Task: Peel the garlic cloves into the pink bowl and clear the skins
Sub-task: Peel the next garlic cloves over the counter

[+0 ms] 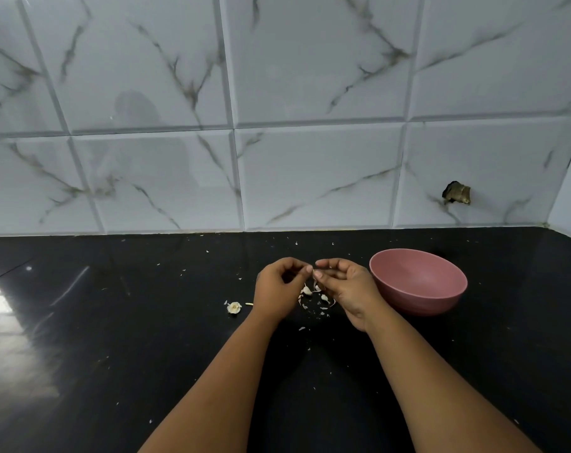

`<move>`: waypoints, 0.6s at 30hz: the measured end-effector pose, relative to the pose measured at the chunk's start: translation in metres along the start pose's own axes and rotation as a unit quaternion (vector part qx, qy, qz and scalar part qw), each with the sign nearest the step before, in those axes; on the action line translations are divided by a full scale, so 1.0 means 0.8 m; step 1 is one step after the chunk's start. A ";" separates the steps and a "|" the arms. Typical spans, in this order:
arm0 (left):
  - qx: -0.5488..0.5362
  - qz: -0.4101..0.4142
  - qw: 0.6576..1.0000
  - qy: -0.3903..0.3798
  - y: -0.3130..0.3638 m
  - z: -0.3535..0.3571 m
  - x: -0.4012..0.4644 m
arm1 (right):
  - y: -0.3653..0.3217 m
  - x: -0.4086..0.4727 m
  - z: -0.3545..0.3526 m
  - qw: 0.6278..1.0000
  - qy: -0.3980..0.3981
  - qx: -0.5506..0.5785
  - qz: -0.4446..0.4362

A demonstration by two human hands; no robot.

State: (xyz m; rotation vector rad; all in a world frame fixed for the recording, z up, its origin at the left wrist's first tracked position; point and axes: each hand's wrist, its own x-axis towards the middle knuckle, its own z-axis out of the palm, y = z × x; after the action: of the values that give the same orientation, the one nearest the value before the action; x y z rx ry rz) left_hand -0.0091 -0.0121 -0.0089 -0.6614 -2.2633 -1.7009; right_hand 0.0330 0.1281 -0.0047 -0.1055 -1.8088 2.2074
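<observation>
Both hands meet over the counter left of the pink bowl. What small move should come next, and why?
Probably finish stripping the skin, then carry the clove right to the pink bowl. The left hand and right hand pinch something small at their fingertips, likely a clove, loose skins lie below, and no cloves show in the bowl.

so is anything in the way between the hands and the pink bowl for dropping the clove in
Nothing visible is. The pink bowl sits just right of the right hand, its open top unobstructed. The left hand meets it fingertip to fingertip; the clove itself is too small to make out.
</observation>
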 end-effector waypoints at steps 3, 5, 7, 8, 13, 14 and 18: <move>-0.022 -0.003 1.000 -0.012 -0.001 0.000 0.000 | 0.002 0.002 0.000 1.000 -0.002 -0.004 0.002; -0.042 -0.012 0.999 -0.015 -0.001 -0.002 0.000 | 0.004 0.002 0.000 1.000 -0.007 0.000 0.007; -0.059 -0.013 0.998 -0.021 -0.001 -0.002 0.000 | 0.005 0.002 -0.001 1.000 -0.008 0.004 0.011; -0.059 -0.011 0.998 -0.022 -0.001 -0.002 0.000 | 0.005 0.002 -0.001 1.000 -0.008 0.004 0.012; -0.059 -0.010 0.998 -0.024 0.000 0.000 0.000 | 0.003 0.000 -0.001 1.000 -0.002 0.010 0.014; -0.069 -0.014 0.997 -0.025 0.000 0.000 0.000 | 0.003 -0.001 -0.001 1.000 0.000 0.013 0.012; -0.086 -0.021 0.996 -0.021 0.000 0.000 0.000 | 0.003 -0.001 0.000 1.000 0.007 0.012 0.002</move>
State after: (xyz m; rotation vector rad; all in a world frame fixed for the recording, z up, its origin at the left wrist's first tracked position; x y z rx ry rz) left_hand -0.0090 -0.0123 -0.0091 -0.6949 -2.1897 -1.9373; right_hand 0.0336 0.1271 -0.0071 -0.1199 -1.7751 2.2264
